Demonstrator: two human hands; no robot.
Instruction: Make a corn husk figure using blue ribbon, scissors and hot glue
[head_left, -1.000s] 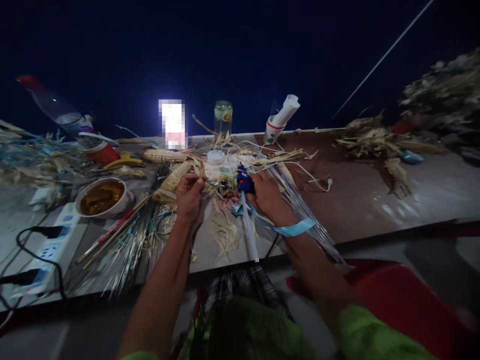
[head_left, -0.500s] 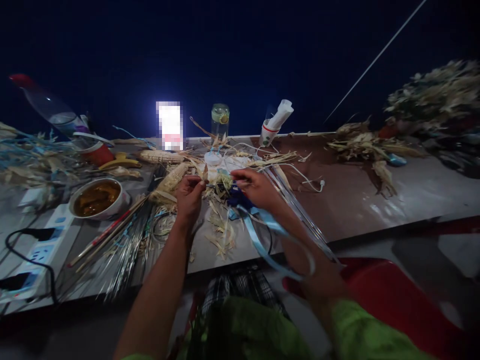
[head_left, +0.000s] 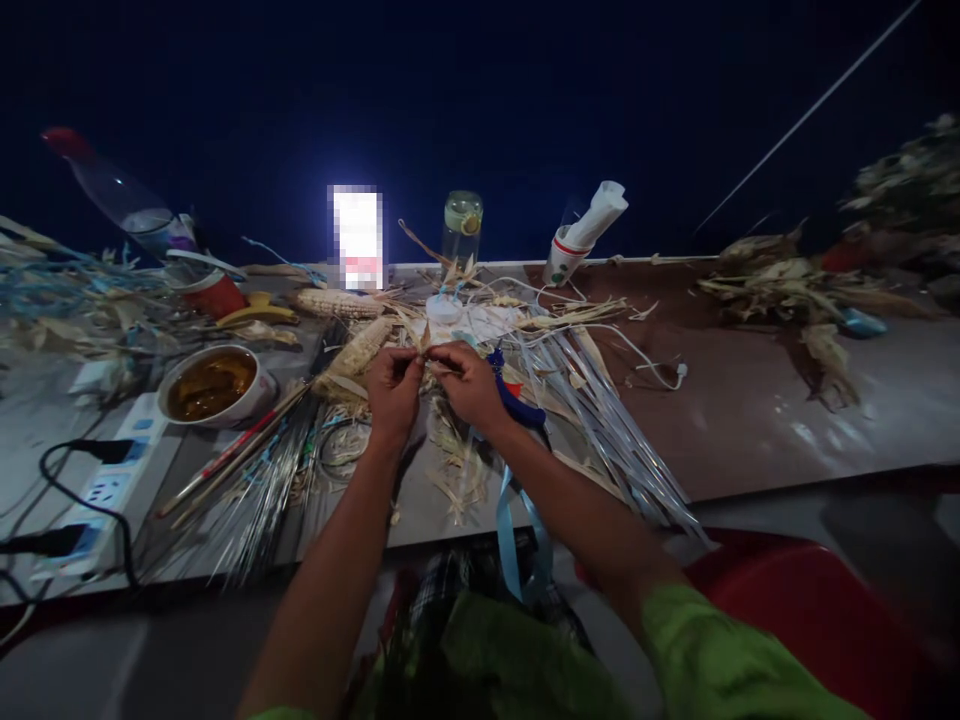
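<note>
My left hand (head_left: 394, 392) is closed in a pinch above the table, with a small pointed piece of dry corn husk (head_left: 426, 338) rising from its fingertips. Right beside it, my right hand (head_left: 471, 388) is also closed, its fingertips meeting the left ones at the base of the husk; what they pinch is too small to make out. Blue-handled pliers (head_left: 517, 400) lie just right of my right hand. A light blue ribbon (head_left: 510, 540) hangs over the table edge below my right forearm. Loose husk scraps (head_left: 457, 470) lie below the hands.
Corn cobs (head_left: 360, 350), a bowl of brown liquid (head_left: 259, 400), thin wires (head_left: 274, 500) and a power strip (head_left: 105, 500) are on the left. Clear rods (head_left: 630, 430) and a white cable (head_left: 637, 350) lie right. A jar (head_left: 463, 225) and paper cup (head_left: 564, 262) stand behind.
My right hand has come left so that its fingertips meet the left hand's. The ribbon has dropped from beside my right forearm to hang lower. The pliers show more fully.
</note>
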